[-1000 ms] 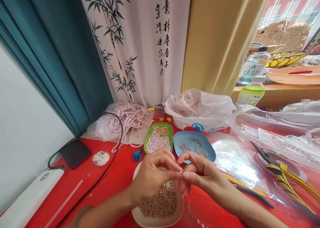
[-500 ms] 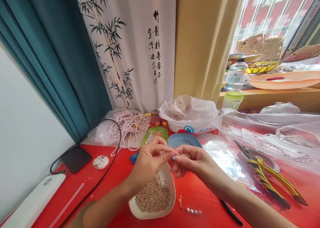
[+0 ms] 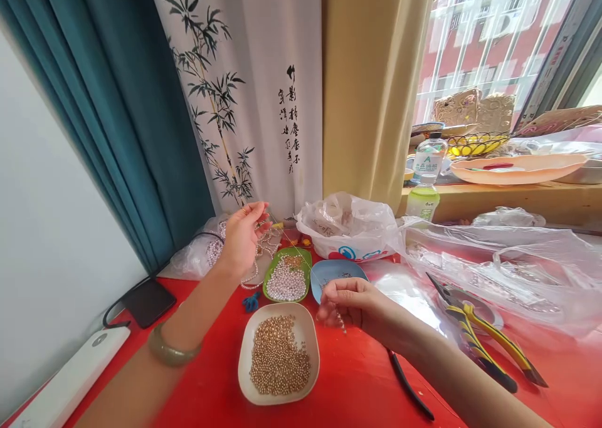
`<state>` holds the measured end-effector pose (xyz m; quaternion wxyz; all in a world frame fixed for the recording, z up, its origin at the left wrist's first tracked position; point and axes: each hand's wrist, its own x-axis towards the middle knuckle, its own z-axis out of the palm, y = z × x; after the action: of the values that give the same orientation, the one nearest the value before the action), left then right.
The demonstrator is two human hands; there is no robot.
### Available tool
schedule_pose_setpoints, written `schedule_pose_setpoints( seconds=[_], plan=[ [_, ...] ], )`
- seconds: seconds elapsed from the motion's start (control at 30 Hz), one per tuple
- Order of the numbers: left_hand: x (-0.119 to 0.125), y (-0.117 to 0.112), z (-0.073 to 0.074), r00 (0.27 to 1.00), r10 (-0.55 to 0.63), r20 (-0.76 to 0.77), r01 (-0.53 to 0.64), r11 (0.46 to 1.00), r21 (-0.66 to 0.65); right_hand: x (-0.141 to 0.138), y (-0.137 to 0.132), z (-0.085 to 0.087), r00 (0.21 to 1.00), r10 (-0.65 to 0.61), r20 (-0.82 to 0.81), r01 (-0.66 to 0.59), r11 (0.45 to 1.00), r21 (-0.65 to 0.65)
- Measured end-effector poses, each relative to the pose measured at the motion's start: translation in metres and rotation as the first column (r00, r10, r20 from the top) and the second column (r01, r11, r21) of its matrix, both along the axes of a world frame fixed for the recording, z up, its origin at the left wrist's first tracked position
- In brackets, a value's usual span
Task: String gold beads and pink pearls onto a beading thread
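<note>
Raised at the left, my left hand (image 3: 241, 240) is closed in a pinch on a thin thread (image 3: 294, 247). The thread slants down taut to my right hand (image 3: 350, 297), whose fingers are closed on its lower end. A short string of beads (image 3: 341, 323) hangs below the right fingers; its upper part is hidden by them. Under and between the hands sits a cream dish (image 3: 243, 368) of small gold beads (image 3: 277, 359). Behind it lies a green tray (image 3: 308, 270) with white pearl beads (image 3: 285, 282) and some gold ones. A blue dish (image 3: 323, 272) stands just behind my right hand.
Yellow-black pliers (image 3: 484, 334) lie at right, beside clear plastic bags (image 3: 512, 277). Another black tool handle (image 3: 408, 384) is near the front. A bag-lined basin (image 3: 350, 240) stands at the back. At left are a phone (image 3: 149, 302), a cable and pearl strands (image 3: 266, 246).
My hands have moved apart, the left up and leftward, drawing the thread out between them. The beaded string that lay on the table now hangs at my right hand. The view has shifted.
</note>
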<state>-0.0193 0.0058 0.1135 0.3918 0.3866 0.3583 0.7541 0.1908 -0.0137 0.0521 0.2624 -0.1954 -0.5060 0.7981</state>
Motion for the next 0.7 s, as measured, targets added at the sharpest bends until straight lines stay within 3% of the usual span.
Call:
schedule_pose_setpoints(
  seconds=[0.1, 0.2, 0.3, 0.37, 0.5, 0.7],
  plan=[
    [-0.005, 0.004, -0.005, 1.0, -0.011, 0.027, 0.012, 0.999, -0.04, 0.0, -0.002, 0.002, 0.998, -0.008, -0.055, 0.003, 0.997, -0.077],
    [-0.002, 0.002, -0.017, 0.995, -0.084, 0.052, 0.092, 0.977, -0.191, 0.001, -0.004, 0.005, 0.994, -0.054, -0.098, 0.043, 0.993, -0.11],
    [0.015, -0.014, -0.035, 0.981, -0.145, 0.128, 0.185, 0.898, -0.399, 0.001, -0.007, 0.01, 0.987, -0.124, -0.101, 0.116, 0.99, -0.079],
    [0.033, -0.03, -0.046, 0.945, -0.272, 0.181, 0.325, 0.828, -0.456, 0.001, -0.009, 0.013, 0.98, -0.181, -0.084, 0.183, 0.983, 0.017],
    [0.064, -0.061, -0.055, 0.834, -0.487, 0.26, 0.55, 0.701, -0.453, 0.004, -0.014, 0.02, 0.949, -0.315, -0.014, 0.307, 0.915, 0.263],
    [0.074, -0.076, -0.047, 0.74, -0.587, 0.329, 0.672, 0.65, -0.354, 0.008, -0.011, 0.022, 0.883, -0.464, 0.066, 0.424, 0.851, 0.312]
  ],
)
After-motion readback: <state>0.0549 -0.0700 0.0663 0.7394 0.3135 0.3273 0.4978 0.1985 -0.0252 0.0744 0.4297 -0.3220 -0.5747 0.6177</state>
